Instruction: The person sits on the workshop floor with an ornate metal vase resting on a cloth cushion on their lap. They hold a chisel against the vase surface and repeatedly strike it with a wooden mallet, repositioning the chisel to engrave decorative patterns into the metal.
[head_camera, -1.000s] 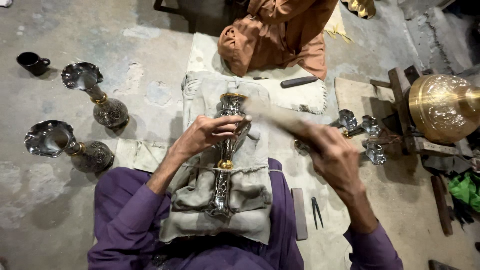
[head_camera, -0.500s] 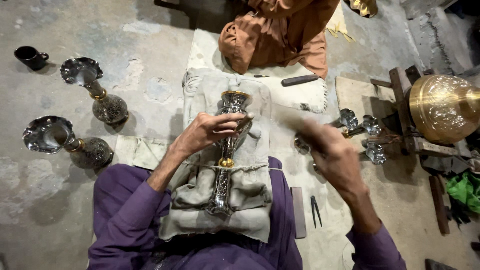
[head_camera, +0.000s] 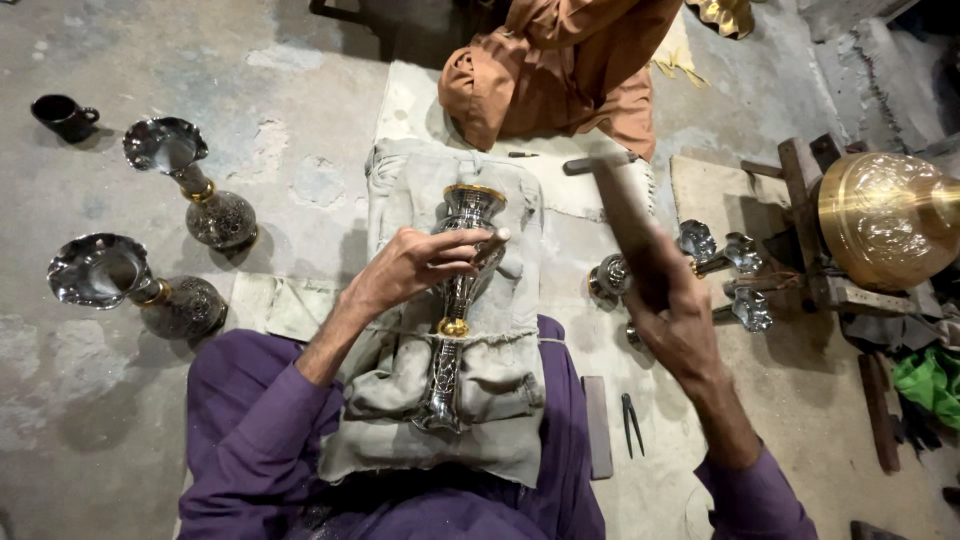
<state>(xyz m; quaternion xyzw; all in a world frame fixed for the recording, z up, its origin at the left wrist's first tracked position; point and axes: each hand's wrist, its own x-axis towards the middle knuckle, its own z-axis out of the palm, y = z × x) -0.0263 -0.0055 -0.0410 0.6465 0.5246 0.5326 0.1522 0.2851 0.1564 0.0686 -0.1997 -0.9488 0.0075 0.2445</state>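
Observation:
A silver engraved vase (head_camera: 455, 320) with a gold rim and gold collar lies on a grey cloth pad (head_camera: 440, 400) across my lap. My left hand (head_camera: 415, 265) rests on its upper body, fingers pinching a small tool against the metal. My right hand (head_camera: 680, 325) is raised to the right of the vase, closed around a dark wooden mallet-like bar (head_camera: 630, 225) that points up and away.
Two finished silver vases (head_camera: 185, 190) (head_camera: 130, 285) stand on the floor at left, with a dark cup (head_camera: 62, 115) beyond. A large brass bowl (head_camera: 885, 220) sits on a wooden stand at right. Small silver pieces (head_camera: 700, 260), pliers (head_camera: 632, 425) and another seated person in orange (head_camera: 570, 65) are nearby.
My right hand has swung the wooden bar up and to the right, away from the vase. My left hand stays on the vase.

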